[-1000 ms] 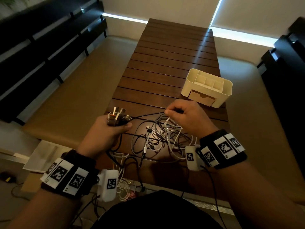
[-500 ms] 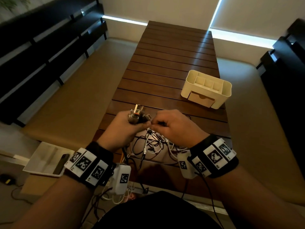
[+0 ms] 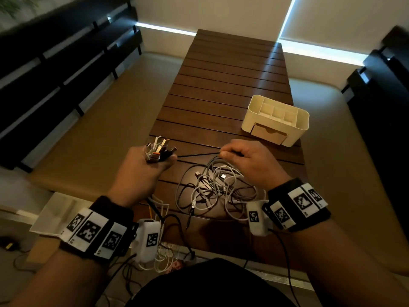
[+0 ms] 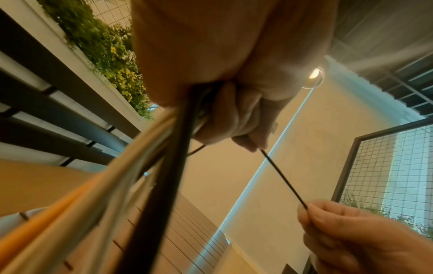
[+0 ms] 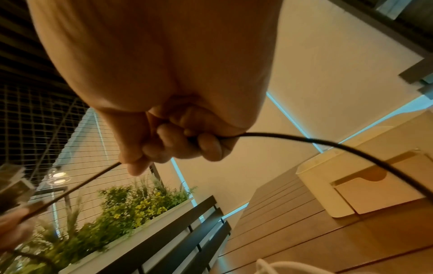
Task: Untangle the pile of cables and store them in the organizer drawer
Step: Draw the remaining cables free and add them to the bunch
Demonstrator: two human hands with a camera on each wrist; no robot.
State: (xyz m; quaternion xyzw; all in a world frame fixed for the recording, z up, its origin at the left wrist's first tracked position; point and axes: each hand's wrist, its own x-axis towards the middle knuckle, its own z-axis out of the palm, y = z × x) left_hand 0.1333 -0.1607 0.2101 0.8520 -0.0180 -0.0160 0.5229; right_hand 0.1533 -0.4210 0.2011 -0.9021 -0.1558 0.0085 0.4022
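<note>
Head view: left hand (image 3: 143, 171) grips plugs (image 3: 160, 150), right hand (image 3: 247, 161) pinches black cable (image 3: 197, 154) taut above pile (image 3: 218, 191)

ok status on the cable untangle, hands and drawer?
Left hand grips bundle of USB plugs. Right hand pinches black cable, taut between hands. Cable pile still tangled on table. Organizer drawer closed.
</note>
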